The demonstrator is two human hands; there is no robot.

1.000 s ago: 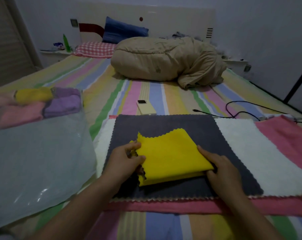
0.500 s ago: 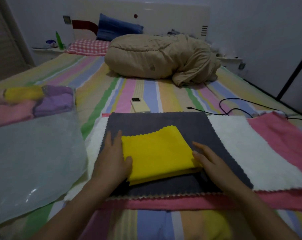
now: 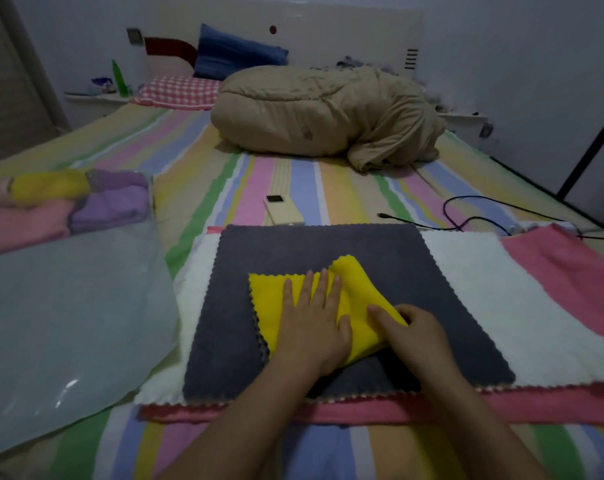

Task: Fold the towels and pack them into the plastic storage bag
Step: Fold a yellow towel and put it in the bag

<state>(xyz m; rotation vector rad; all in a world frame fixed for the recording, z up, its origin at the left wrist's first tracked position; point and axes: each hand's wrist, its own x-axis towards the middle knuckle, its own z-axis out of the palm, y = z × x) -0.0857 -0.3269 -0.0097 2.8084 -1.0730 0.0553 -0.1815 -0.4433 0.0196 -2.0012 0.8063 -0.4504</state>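
Observation:
A folded yellow towel (image 3: 269, 299) lies on a dark grey towel (image 3: 380, 251), which is stacked on a white towel (image 3: 484, 292) and a pink towel (image 3: 570, 258). My left hand (image 3: 311, 323) presses flat on the middle of the yellow towel, fingers spread. My right hand (image 3: 414, 330) pinches the yellow towel's right edge, which is lifted and curling over to the left. The clear plastic storage bag (image 3: 61, 323) lies to the left, with folded yellow, purple and pink towels (image 3: 79, 199) inside its far end.
A cream remote control (image 3: 281, 209) lies just beyond the grey towel. A black cable (image 3: 466, 220) trails at the right. A bundled beige duvet (image 3: 324, 112) and pillows sit at the head of the striped bed.
My left hand moved from the yellow towel's left edge onto its middle. My right hand took hold of the right edge and lifted it over toward the left.

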